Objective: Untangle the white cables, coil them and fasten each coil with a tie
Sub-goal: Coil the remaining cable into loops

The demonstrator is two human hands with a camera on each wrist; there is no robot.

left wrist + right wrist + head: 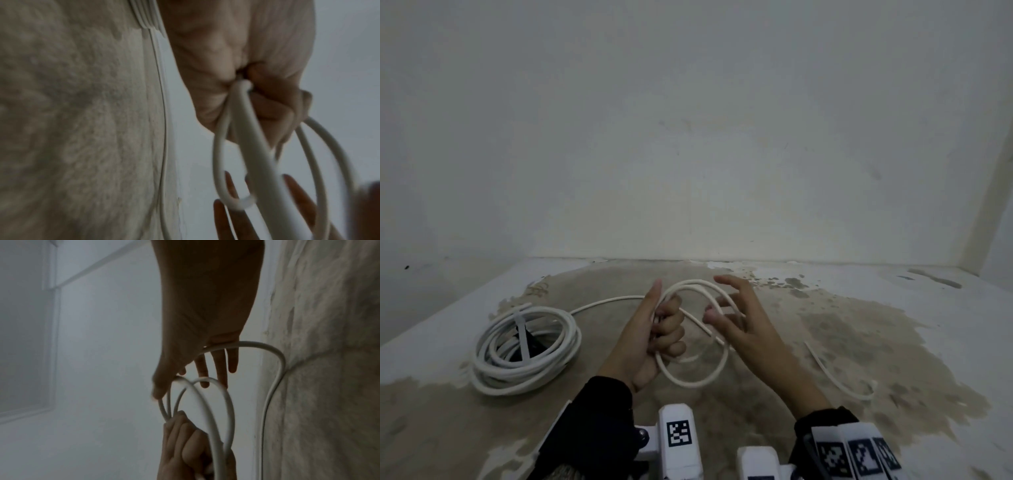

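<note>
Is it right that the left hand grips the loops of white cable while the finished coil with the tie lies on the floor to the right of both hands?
Not quite: the finished white cable coil, bound by its grey tie, lies left of both hands, as the head view shows. The left hand does grip the white cable loops.

White cables (pixel 690 380); coil (pixel 527 349) white with grey tie (pixel 522 334). Floor (pixel 825 342) pale grey, blotched tan-brown. Sleeves (pixel 599 418) black. Wrist markers (pixel 678 433) black-and-white checked, apparently
</note>
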